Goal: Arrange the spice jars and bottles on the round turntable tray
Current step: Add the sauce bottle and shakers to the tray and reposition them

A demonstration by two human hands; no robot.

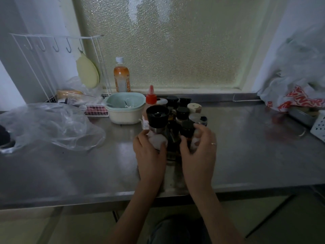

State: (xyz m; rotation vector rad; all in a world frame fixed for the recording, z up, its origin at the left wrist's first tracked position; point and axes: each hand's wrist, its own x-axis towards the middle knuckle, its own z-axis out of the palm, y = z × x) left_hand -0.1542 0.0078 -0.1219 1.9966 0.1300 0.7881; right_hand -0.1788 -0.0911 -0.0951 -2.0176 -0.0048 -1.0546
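1. Two hands work at the near side of a cluster of spice jars (177,117) standing on a steel desk (246,147), in front of a frosted window (167,43). The landmark for all places below is the tall grinder with a black cap (157,117).
2. Left hand (149,155): fingers wrapped around the lower, pale body of the grinder, holding it upright.
3. Right hand (198,152): just right of the grinder, curled around a small dark-capped jar (187,129); a ring shows on one finger.
4. Turntable tray: its rim is not clearly visible; it is dark and largely hidden under the jars and between the hands, so whether the two held jars rest on it cannot be told.
5. Behind the grinder stand a red-capped squeeze bottle (150,97) and several black-lidded jars, packed close; to its left sits a pale green bowl (124,107).
6. Step in hand, as judged: seating the two front containers into the group.
7. Next move, as judged: settle both upright in the free front spaces, touching no neighbour hard enough to tip it, then release. The close packing leaves little room for fingers.
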